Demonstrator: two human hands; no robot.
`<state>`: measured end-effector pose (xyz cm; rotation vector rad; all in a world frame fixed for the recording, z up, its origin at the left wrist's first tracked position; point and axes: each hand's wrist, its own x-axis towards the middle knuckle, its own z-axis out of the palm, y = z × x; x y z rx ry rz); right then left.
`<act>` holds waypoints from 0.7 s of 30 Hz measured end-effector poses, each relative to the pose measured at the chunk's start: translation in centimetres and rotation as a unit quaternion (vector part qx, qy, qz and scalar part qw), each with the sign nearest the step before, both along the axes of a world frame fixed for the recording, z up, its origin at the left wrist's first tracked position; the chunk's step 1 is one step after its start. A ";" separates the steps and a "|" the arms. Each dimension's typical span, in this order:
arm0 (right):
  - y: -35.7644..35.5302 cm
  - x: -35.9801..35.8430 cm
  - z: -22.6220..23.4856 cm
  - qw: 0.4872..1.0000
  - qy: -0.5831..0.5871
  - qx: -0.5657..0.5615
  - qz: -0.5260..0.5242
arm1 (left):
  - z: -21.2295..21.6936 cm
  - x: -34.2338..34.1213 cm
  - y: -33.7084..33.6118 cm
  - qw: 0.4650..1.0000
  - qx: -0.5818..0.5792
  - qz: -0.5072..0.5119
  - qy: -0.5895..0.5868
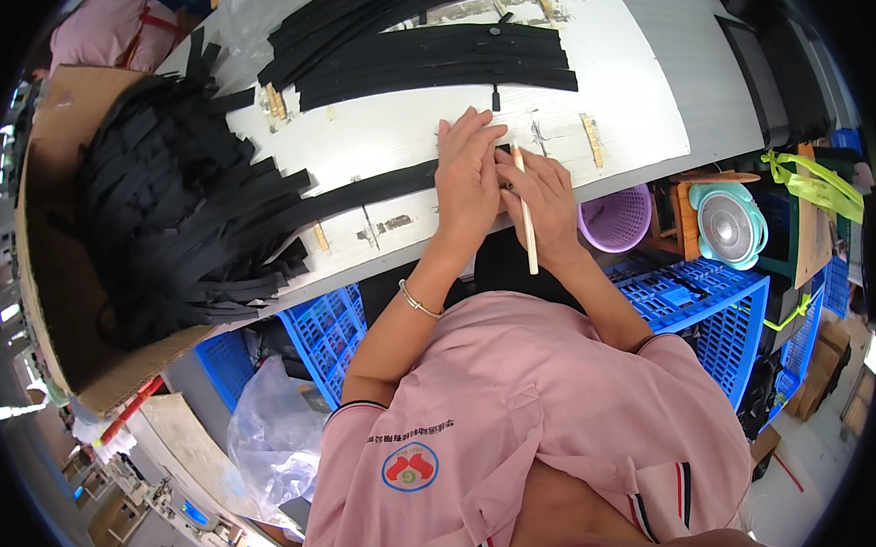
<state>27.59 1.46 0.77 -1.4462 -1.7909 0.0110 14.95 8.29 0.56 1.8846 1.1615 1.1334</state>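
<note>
Two bare hands are seen pressed together on the white worktable (634, 93), near its front edge. The left hand (465, 176) is laid flat, fingers extended, upon the end of a long black fabric strip (358, 191) that runs leftward from it across the table. The right hand (544, 204), touching the left, is curled around a slim cream-coloured pencil-like stick (526, 222), whose upper tip is set at the strip's end just beside the left fingertips. Farther back on the table from the hands, a neat stack of long black strips (430, 57) is laid, and small wooden guide blocks (592, 139) are fixed to the surface to the right of the hands. A large cardboard box heaped with loose black strips (165, 206) is placed at the table's left end. Below the table's front edge, a lilac plastic basket (617, 217), a small pale-green fan (732, 225) and blue plastic crates (699, 298) are stowed.
</note>
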 end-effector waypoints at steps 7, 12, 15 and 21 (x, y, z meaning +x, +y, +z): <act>-1.8 6.1 -1.4 0.991 -0.133 -0.019 -0.021 | 0.5 -4.8 -2.8 0.989 0.045 0.031 0.138; -1.9 9.8 -1.0 0.988 -0.141 -0.024 -0.062 | 0.4 -8.7 -5.3 0.969 0.031 0.073 0.234; -1.7 9.3 -1.1 0.987 -0.147 -0.013 -0.061 | 0.9 -10.3 -6.1 0.958 0.023 0.109 0.263; -1.5 8.7 -1.4 0.989 -0.124 -0.002 -0.084 | 0.7 -12.9 -8.3 0.954 0.000 0.107 0.280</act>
